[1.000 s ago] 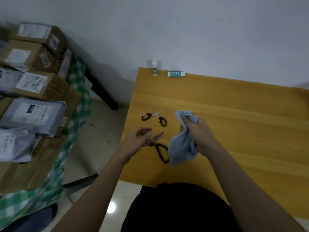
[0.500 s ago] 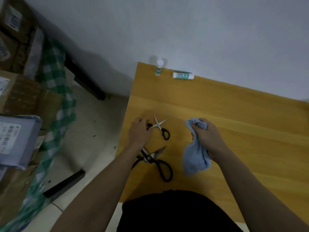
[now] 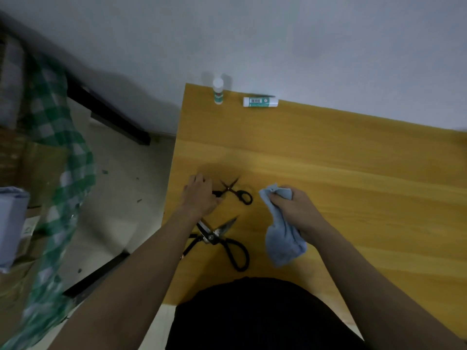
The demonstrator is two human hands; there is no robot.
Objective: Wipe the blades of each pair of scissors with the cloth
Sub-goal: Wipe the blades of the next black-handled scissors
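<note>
Two pairs of black-handled scissors lie spread open on the wooden table (image 3: 341,178) near its left edge. The small pair (image 3: 233,192) is farther from me, and my left hand (image 3: 201,195) covers and grips its left handle. The large pair (image 3: 219,236) lies flat just below that hand, with my left forearm across part of it. To the right, my right hand (image 3: 295,210) clutches a light blue cloth (image 3: 281,236), whose lower end hangs down onto the tabletop.
Two green-and-white glue sticks are at the table's far edge, one upright (image 3: 218,91), one lying flat (image 3: 260,101). Left of the table is bare floor, then boxes under a green checked cloth (image 3: 58,152). A white wall backs the table.
My left hand let go of the large scissors, which now lie on the table, and reached forward to the small pair's handle. The right hand still holds the cloth.
</note>
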